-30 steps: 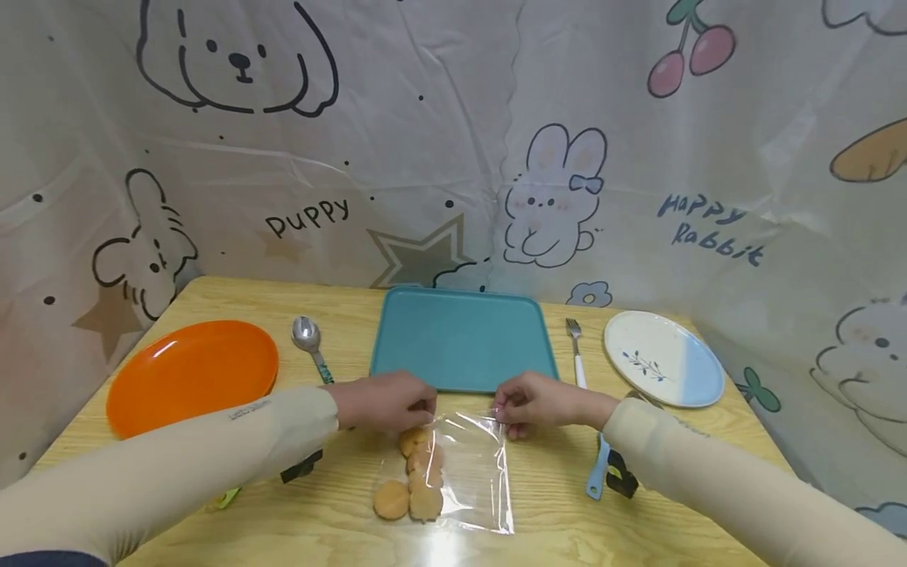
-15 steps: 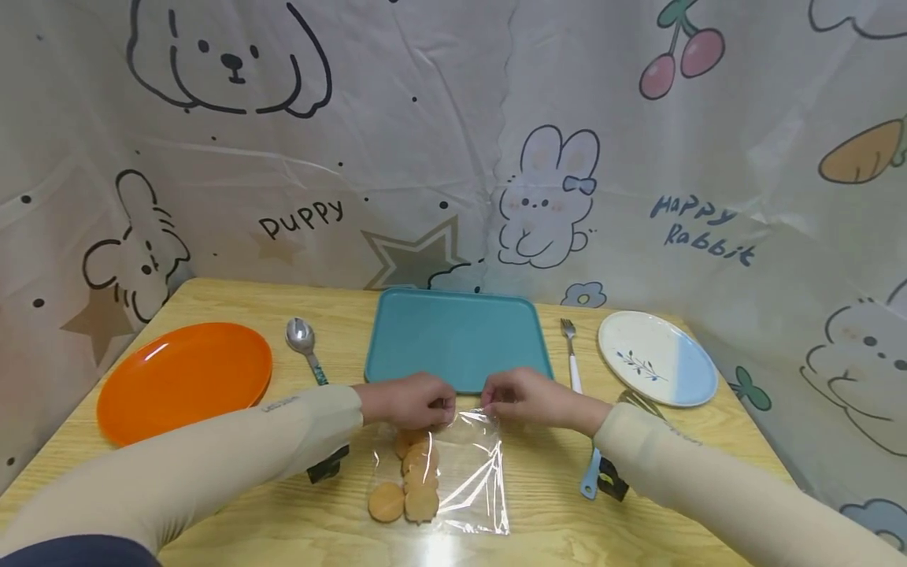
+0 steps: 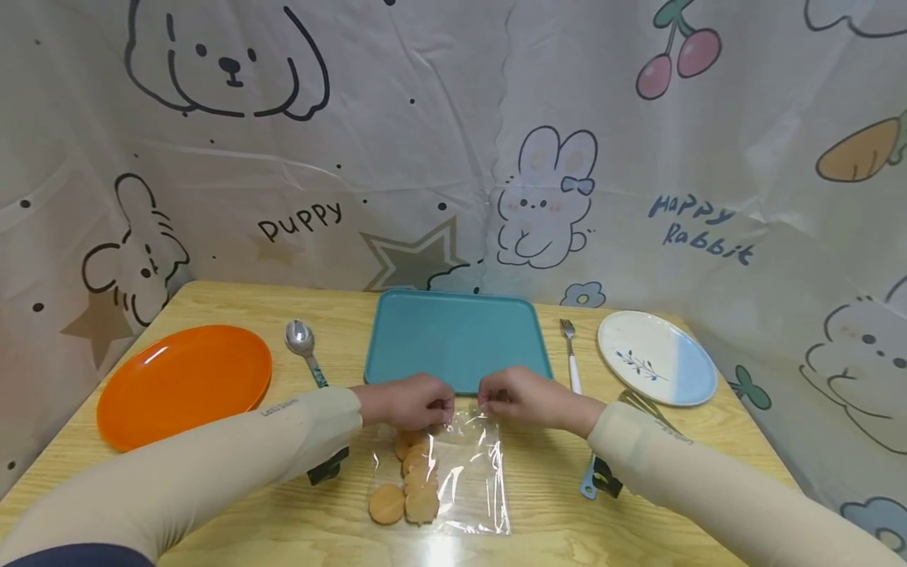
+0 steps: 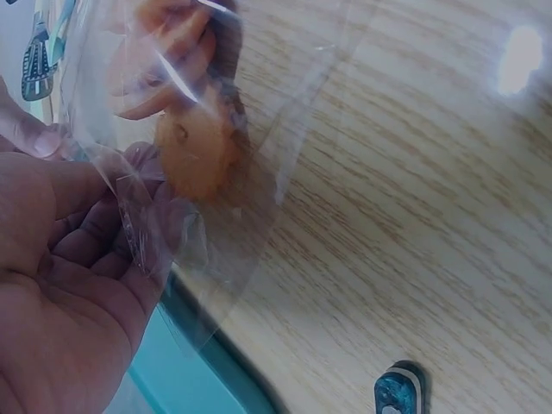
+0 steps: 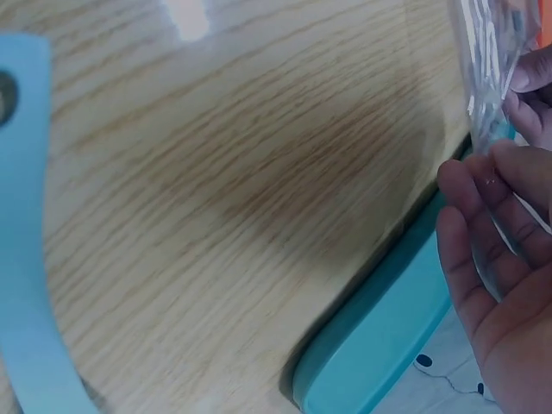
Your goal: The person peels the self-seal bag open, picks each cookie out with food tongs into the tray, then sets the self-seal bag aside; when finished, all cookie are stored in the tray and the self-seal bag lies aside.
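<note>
A clear plastic bag (image 3: pixel 471 480) lies in front of the teal tray, with several round tan cookies (image 3: pixel 421 504) inside along its left side. My left hand (image 3: pixel 414 402) pinches the bag's far edge between thumb and fingers. Close beside it, my right hand (image 3: pixel 527 398) pinches the same edge further right. In the left wrist view the film bunches at the left hand's fingertips (image 4: pixel 142 164), with scalloped cookies (image 4: pixel 198 151) showing through. The right wrist view has the bag's corner (image 5: pixel 487 129) between the right thumb and forefinger.
Behind the hands is the teal tray (image 3: pixel 453 339). An orange plate (image 3: pixel 187 382) and a spoon (image 3: pixel 301 339) lie left. To the right are a fork (image 3: pixel 571 346), a white-and-blue plate (image 3: pixel 655 358) and a blue-handled whisk (image 3: pixel 590 480), partly under the right forearm.
Over the second, my left hand has slid right along the bag's edge, closer to the right hand. Both hands keep their pinch; the last half second shows hardly any movement.
</note>
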Motion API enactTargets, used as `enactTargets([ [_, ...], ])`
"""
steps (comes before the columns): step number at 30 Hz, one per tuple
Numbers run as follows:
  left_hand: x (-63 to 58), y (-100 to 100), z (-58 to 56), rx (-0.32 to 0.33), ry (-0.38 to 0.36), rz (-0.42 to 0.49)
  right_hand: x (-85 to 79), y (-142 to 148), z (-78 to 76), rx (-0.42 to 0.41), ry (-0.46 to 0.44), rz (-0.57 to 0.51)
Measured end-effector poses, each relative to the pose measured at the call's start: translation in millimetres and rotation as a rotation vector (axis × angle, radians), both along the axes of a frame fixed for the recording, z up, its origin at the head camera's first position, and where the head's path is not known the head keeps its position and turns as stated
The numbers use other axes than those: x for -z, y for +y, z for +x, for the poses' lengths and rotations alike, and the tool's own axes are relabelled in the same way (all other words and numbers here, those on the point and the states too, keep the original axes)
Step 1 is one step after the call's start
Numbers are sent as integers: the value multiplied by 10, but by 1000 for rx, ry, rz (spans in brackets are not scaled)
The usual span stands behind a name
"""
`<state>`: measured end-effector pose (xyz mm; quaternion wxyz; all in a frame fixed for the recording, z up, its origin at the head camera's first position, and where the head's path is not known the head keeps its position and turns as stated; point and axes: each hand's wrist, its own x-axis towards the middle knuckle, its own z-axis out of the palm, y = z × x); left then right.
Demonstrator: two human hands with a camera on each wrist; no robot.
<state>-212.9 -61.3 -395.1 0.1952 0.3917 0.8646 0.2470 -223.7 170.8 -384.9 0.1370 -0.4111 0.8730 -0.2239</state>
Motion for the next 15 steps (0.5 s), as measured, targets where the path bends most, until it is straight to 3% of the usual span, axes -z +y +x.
enactTargets([
  [6,11,-9,4,0,-29,3,12,30,13,-18,15,-44],
  [15,-3,38,18,-50,-75,-14,20,130,33,-22,-19,-109],
])
